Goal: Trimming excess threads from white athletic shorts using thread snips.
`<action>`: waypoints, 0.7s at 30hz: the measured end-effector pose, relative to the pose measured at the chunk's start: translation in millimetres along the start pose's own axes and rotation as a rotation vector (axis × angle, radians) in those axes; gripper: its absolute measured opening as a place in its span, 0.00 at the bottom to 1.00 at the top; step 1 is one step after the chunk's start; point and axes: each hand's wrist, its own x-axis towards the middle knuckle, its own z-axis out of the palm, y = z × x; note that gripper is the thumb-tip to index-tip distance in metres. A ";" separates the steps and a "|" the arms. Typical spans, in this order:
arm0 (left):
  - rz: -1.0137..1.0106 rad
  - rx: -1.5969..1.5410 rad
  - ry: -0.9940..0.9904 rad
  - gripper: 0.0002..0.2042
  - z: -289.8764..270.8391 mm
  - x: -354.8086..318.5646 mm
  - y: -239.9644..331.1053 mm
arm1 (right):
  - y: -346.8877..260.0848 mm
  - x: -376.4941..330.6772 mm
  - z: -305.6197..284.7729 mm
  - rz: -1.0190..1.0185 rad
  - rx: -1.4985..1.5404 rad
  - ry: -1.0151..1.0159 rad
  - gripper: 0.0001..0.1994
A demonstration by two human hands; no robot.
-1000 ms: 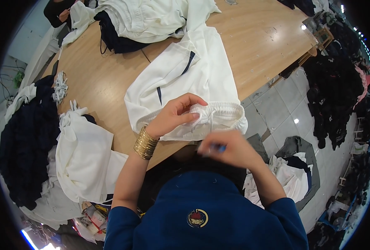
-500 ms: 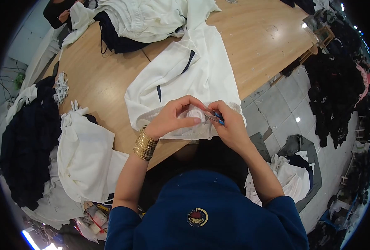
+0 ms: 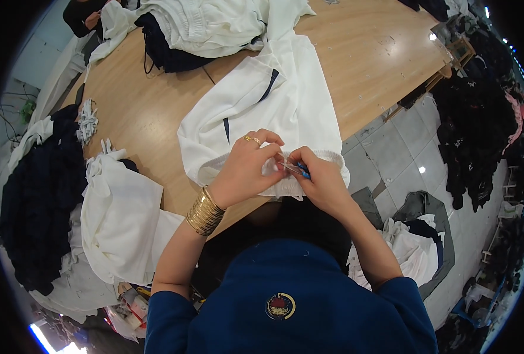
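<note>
White trousers [image 3: 300,88] with navy strips are spread over the table, their gathered elastic waistband [image 3: 324,155] towards me at the edge. Above that waistband, small blue-handled thread snips [image 3: 302,171] are gripped in my right hand [image 3: 322,182], blades pointing left. My left hand [image 3: 244,168], wearing a ring and gold bangles, has its thumb and fingertips drawn together right by the blade tips. Whatever it pinches there is too small to make out. Part of the waistband lies hidden beneath both hands.
A stack of white garments [image 3: 209,26] sits on navy ones at the table's [image 3: 386,53] far side. White cloth [image 3: 123,218] hangs over the left edge beside a dark heap [image 3: 40,200]. A grey bag of garments [image 3: 433,206] lies right. Another person's hand [image 3: 92,19] shows far left.
My left hand has let go of the bunched white waistband cloth, which now lies flatter. Its fingers have come up to the snips' tips. The snips have shifted slightly left.
</note>
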 end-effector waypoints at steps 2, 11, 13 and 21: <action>-0.035 -0.089 -0.004 0.09 2.8 -3.5 -7.5 | 1.6 0.0 1.3 0.060 0.005 0.045 0.11; -0.145 -0.355 0.014 0.06 14.6 -31.3 -28.7 | -8.7 -46.2 20.2 0.253 0.232 0.043 0.13; -0.137 -0.355 0.014 0.06 15.8 -32.9 -24.9 | -0.7 -55.3 31.6 0.337 0.226 0.061 0.13; 0.079 -0.333 -0.093 0.08 59.0 -50.6 15.7 | 36.2 -68.5 26.6 0.382 0.256 0.345 0.18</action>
